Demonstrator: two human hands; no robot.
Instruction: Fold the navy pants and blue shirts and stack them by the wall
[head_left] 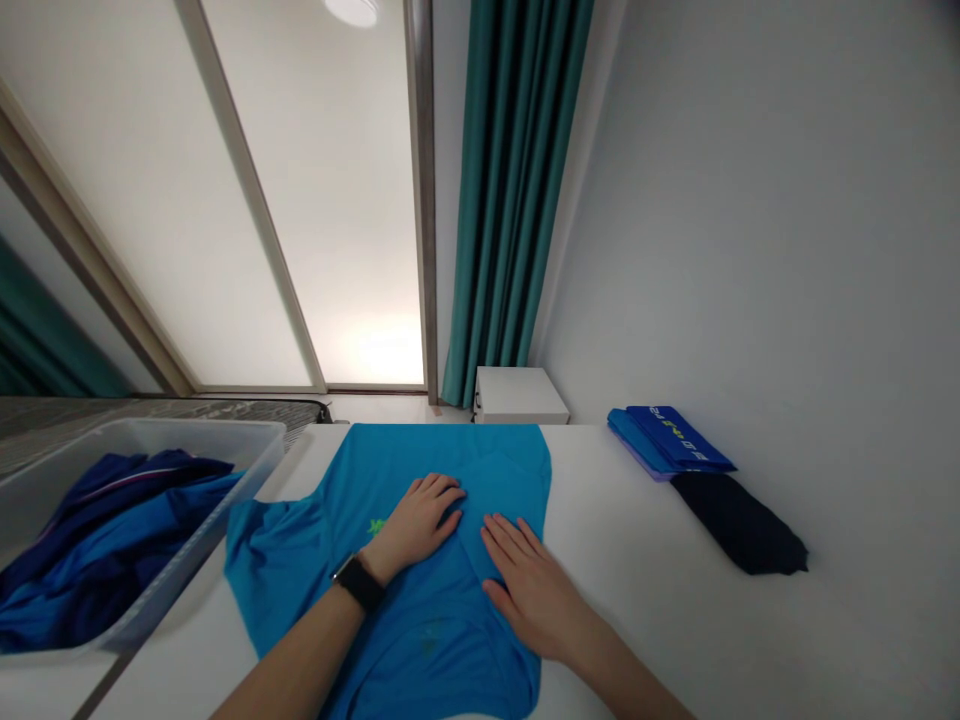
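Note:
A bright blue T-shirt lies spread on the white table, its right side folded inward and one sleeve sticking out to the left. A small green print shows beside my left wrist. My left hand rests palm down on the middle of the shirt, fingers stretched out and slightly bent. Lower and to the right, my right hand lies flat on the folded part near the shirt's right edge. Neither hand grips the cloth. A dark smartwatch is on my left wrist.
A clear plastic bin holding dark blue and blue clothes stands at the left. Folded blue garments and a folded black garment lie on the white table at the right, by the wall. Beyond the table stands a white cabinet.

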